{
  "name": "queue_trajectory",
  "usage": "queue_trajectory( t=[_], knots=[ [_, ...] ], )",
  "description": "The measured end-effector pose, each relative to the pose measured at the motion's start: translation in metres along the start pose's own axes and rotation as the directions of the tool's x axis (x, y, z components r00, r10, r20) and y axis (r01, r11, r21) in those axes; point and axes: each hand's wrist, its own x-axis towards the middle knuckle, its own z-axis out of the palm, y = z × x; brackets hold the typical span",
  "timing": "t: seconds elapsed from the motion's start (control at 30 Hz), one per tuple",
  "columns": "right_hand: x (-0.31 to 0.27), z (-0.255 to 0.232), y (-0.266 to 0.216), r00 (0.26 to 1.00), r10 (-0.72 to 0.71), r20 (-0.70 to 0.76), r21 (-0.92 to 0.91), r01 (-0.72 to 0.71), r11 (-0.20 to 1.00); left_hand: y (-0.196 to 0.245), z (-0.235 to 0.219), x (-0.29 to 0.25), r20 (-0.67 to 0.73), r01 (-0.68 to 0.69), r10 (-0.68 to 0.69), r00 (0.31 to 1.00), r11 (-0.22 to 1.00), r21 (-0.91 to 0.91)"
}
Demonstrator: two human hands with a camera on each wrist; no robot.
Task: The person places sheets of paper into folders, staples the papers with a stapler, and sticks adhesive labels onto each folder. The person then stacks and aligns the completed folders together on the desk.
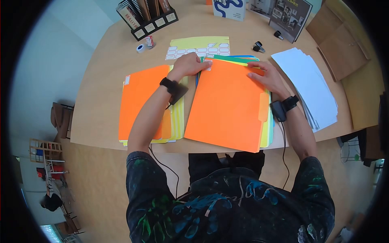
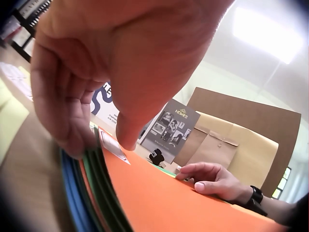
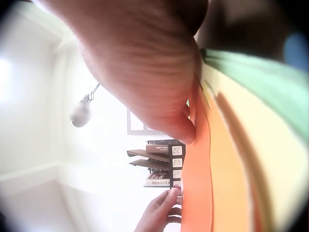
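A stack of coloured folders lies before me, an orange folder (image 1: 227, 105) on top with blue and green ones under it. My left hand (image 1: 189, 65) pinches the stack's upper left corner, thumb on a small white label (image 2: 113, 145) and fingers at the side edges. At the upper right corner my right hand (image 1: 265, 77) holds the stack, its thumb on the orange face; its other fingers are partly hidden in the right wrist view. Left of this stack is a second pile topped by another orange folder (image 1: 139, 101), with a label near its upper corner.
A label sheet (image 1: 198, 48) lies beyond the stack, near a tape roll (image 1: 140, 48) and a small box (image 1: 150, 41). White papers (image 1: 308, 85) lie at right, black clips (image 1: 258, 47) farther back. A file holder (image 1: 156, 24), books (image 1: 289, 20) and brown envelopes (image 1: 344, 50) stand behind.
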Motion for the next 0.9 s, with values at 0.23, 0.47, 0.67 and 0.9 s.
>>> queue_trajectory(
  t=[0.23, 0.47, 0.67, 0.9],
  knots=[
    [0.004, 0.000, -0.003, 0.998, 0.048, 0.048, 0.036, -0.050, 0.998, -0.001, 0.011, 0.017, -0.116, -0.138, 0.138, 0.984, 0.990, 0.012],
    [0.004, -0.001, -0.002, 0.997, 0.038, 0.072, 0.062, -0.043, 0.997, 0.012, 0.011, 0.006, 0.027, -0.014, 0.024, 0.999, 0.943, -0.332],
    [0.008, 0.006, 0.013, 0.963, 0.197, -0.183, 0.314, -0.132, 0.940, 0.014, 0.009, -0.004, 0.030, -0.032, 0.090, 0.995, 0.615, -0.788],
    [0.010, -0.007, 0.008, 0.936, 0.319, -0.148, 0.595, -0.174, 0.784, 0.006, 0.037, -0.009, -0.156, -0.146, 0.013, 0.988, 0.437, -0.888]
  ],
)
